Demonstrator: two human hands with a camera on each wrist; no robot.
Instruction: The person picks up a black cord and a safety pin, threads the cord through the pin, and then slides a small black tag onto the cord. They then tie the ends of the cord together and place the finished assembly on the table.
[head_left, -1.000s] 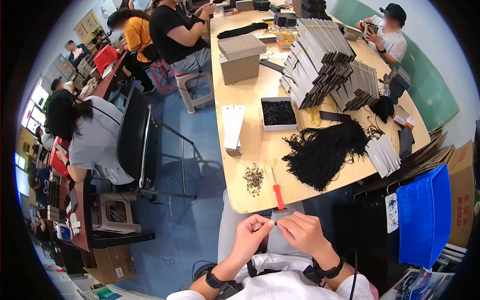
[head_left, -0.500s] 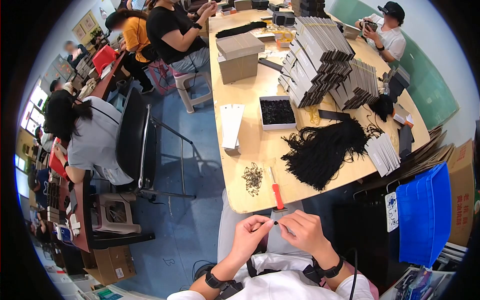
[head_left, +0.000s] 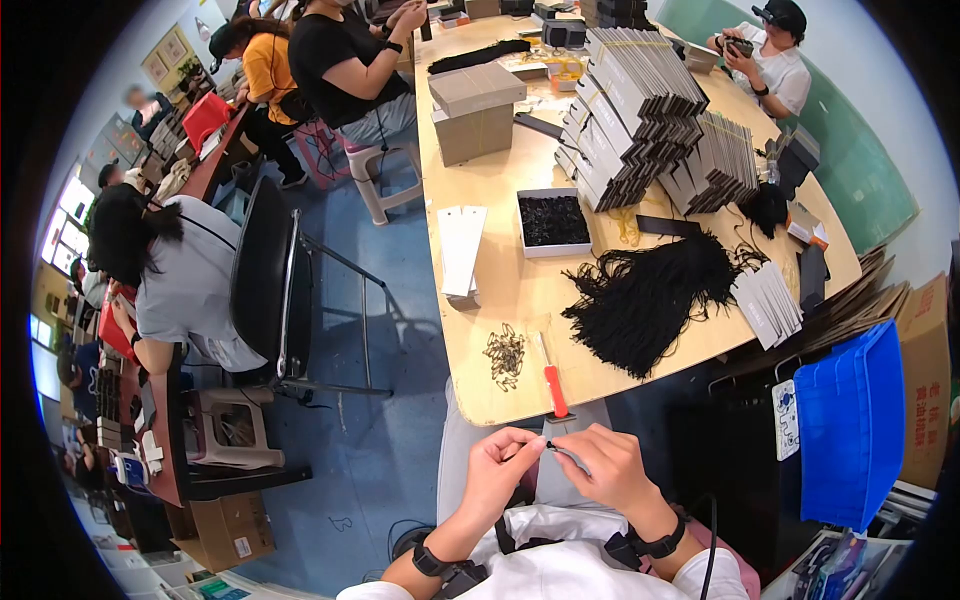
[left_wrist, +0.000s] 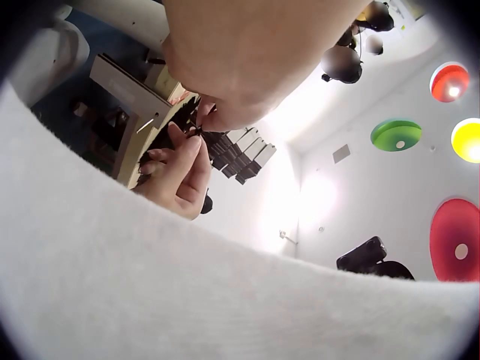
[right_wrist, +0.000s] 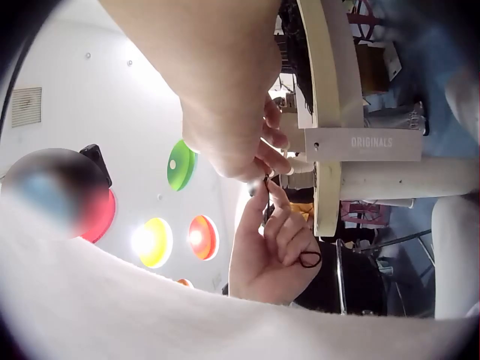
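Observation:
In the head view both hands meet just off the table's near edge, above the lap. My left hand (head_left: 500,468) pinches a small black item (head_left: 550,445) between thumb and forefinger. The fingertips of my right hand (head_left: 603,466) pinch at the same item from the other side. The right wrist view shows a thin black loop (right_wrist: 310,259) hanging by the curled fingers of the left hand (right_wrist: 271,251). A grey tag marked ORIGINALS (right_wrist: 371,142) sticks out at the table edge. What the item is cannot be made out.
On the table (head_left: 500,395) lie a red-handled tool (head_left: 556,390), metal pins (head_left: 505,356), black cords (head_left: 650,305), a box of black pieces (head_left: 555,222), white tags (head_left: 462,250) and stacked grey tags (head_left: 630,120). A blue bin (head_left: 850,430) stands right. Other people sit around.
Both hands stay in nearly the same place, with the right fingers shifted slightly at the black item. The head view has moved a little.

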